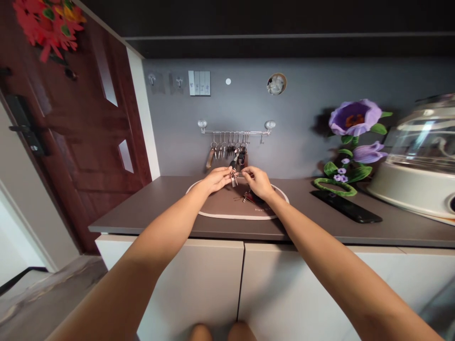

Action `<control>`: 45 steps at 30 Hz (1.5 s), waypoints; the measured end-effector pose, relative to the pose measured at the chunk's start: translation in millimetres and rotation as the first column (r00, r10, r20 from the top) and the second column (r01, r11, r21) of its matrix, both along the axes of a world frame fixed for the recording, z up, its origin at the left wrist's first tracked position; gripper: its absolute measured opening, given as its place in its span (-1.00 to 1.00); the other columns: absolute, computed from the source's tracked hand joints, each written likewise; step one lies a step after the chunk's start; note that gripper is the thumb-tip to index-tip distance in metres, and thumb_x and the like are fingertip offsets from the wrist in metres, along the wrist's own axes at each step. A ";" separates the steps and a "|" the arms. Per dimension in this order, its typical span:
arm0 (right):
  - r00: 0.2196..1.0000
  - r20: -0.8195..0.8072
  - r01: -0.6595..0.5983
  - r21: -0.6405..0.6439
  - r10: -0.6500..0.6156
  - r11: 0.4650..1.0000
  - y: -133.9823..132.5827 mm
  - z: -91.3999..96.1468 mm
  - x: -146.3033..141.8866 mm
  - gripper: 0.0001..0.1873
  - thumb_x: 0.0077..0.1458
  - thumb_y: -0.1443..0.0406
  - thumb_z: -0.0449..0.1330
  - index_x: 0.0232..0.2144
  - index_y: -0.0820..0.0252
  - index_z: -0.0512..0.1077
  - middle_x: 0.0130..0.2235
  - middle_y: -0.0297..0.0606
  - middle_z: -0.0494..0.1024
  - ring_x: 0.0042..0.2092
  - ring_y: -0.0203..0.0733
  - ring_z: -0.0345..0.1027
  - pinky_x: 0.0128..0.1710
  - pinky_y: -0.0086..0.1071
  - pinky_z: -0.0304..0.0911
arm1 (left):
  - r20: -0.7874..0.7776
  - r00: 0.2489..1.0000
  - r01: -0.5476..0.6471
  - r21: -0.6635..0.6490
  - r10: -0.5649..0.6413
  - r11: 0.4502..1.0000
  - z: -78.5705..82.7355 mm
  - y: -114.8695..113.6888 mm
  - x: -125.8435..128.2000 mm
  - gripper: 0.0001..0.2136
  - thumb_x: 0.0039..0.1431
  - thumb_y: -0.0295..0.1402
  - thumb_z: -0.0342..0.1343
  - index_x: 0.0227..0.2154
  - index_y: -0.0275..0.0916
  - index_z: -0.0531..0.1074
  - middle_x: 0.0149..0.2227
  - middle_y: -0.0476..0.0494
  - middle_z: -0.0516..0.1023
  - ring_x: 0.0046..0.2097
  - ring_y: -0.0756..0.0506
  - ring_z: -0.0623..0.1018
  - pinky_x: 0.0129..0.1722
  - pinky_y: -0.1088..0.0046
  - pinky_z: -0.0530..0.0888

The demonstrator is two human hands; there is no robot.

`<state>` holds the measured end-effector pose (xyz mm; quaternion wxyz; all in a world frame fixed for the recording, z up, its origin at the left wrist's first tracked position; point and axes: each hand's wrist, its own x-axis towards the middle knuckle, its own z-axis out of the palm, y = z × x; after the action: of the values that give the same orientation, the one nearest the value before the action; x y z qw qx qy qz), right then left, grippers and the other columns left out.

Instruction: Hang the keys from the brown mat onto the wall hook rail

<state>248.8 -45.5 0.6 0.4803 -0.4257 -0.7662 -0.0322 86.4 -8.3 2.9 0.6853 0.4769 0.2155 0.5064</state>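
Left hand (217,179) pinches a bunch of keys (233,178); right hand (254,182) clamps its key ring (242,176)

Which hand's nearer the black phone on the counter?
Right. The right hand is left of the black phone in view, with a gap between them; the left hand is further left, beyond the right hand.

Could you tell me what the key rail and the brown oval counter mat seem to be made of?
The slim silver wall rail looks like polished steel, given its bright sheen. The brown oval mat with pale rim looks like matte faux leather, though fabric is possible.
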 end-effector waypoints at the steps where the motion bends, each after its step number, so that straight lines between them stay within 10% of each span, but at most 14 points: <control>1: 1.000 0.015 -0.008 0.019 0.008 1.000 -0.1 -0.1 -0.2 -0.80 0.06 0.27 0.01 -0.35 0.19 0.41 -0.32 -0.24 0.49 -0.29 -0.24 0.32 -0.23 -0.37 0.18 | 0.012 1.000 0.012 -0.006 -0.012 1.000 0.4 -1.4 0.5 -0.92 0.10 -0.56 -0.02 -0.47 -0.39 0.34 -0.45 -0.15 0.47 -0.30 0.00 0.51 -0.05 0.31 0.35; 45: 0.997 0.058 0.039 0.160 -0.048 0.986 0.4 1.1 0.4 -0.84 0.05 0.26 0.00 -0.42 0.17 0.36 -0.32 -0.23 0.32 -0.22 -0.21 0.23 -0.17 -0.34 0.15 | -0.102 0.995 -0.016 0.050 0.021 0.999 -1.7 -13.0 12.9 -0.89 0.01 -0.43 0.12 -0.47 -0.36 0.31 -0.48 -0.12 0.45 -0.34 -0.02 0.51 -0.13 0.22 0.42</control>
<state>249.1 -45.1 1.7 0.4882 -0.4014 -0.7661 -0.1168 99.2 -21.3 1.1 0.6565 0.5172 0.2423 0.4927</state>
